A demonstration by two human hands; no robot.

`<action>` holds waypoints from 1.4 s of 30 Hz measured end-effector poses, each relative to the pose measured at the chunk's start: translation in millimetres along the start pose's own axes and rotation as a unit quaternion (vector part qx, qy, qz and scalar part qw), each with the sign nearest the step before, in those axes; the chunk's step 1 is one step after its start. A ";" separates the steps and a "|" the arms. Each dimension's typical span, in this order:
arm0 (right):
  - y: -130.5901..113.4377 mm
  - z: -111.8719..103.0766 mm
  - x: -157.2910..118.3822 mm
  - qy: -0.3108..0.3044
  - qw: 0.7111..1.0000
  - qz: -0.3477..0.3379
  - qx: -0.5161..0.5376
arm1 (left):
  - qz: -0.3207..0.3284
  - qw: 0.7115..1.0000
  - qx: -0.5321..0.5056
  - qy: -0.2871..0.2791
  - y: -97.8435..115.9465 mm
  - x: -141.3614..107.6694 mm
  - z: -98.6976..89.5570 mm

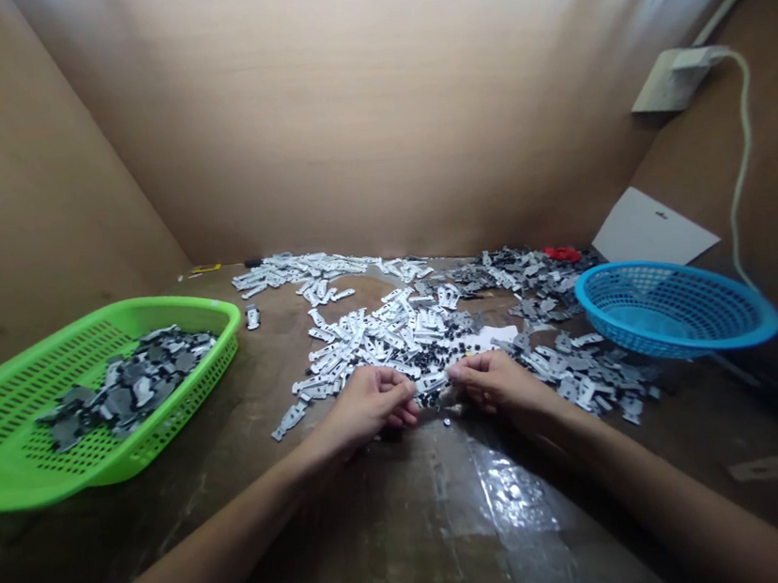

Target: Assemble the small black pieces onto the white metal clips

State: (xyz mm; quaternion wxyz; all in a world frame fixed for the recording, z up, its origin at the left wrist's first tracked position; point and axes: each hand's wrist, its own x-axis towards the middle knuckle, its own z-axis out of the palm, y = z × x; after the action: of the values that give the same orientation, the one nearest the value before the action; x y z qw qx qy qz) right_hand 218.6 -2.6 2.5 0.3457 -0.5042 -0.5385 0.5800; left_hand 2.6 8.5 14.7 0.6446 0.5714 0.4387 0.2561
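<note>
Both hands are close together over the front of a pile of light metal pieces (359, 338). My left hand (378, 401) is closed, thumb and index finger pinched at the left end of a small metal piece (431, 383). Opposite it, my right hand (489, 379) pinches at the piece's right end, its other fingers curled under. Small black parts (432, 356) lie scattered just behind the fingertips. A tiny white-topped part (447, 422) rests on the table below the gap between the hands.
A green basket (224, 335) with grey pieces stands at left. At right are a blue basket (676, 285), grey pieces (588, 376) and a white card (651, 229). A red item (561, 254) lies behind. A cable (743, 144) hangs from a wall socket (671, 79).
</note>
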 end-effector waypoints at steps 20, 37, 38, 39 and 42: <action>2.0 17.8 -3.8 -0.004 0.997 -0.074 -0.024 | 0.046 0.999 0.002 -0.017 0.3 -3.4 6.8; 5.6 17.8 -2.8 -0.064 0.995 -0.074 0.010 | 0.096 0.994 0.051 -0.004 -1.5 -5.0 14.1; 4.8 19.0 -3.4 -0.044 0.994 -0.097 0.001 | 0.100 0.993 0.060 0.001 -0.8 -5.6 15.1; 4.6 20.4 -3.7 -0.022 0.993 -0.120 -0.009 | 0.106 0.992 0.069 0.005 -0.3 -6.1 16.2; 7.5 24.3 -2.2 0.025 0.989 -0.142 -0.021 | 0.132 0.986 0.099 0.012 -0.2 -7.0 20.4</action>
State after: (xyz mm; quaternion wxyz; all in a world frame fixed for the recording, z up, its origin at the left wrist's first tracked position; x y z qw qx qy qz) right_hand 197.0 -12.7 -6.5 0.4276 -0.4440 -0.6077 0.5007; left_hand 16.7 -7.8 15.6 0.5404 0.6820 0.3904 0.3007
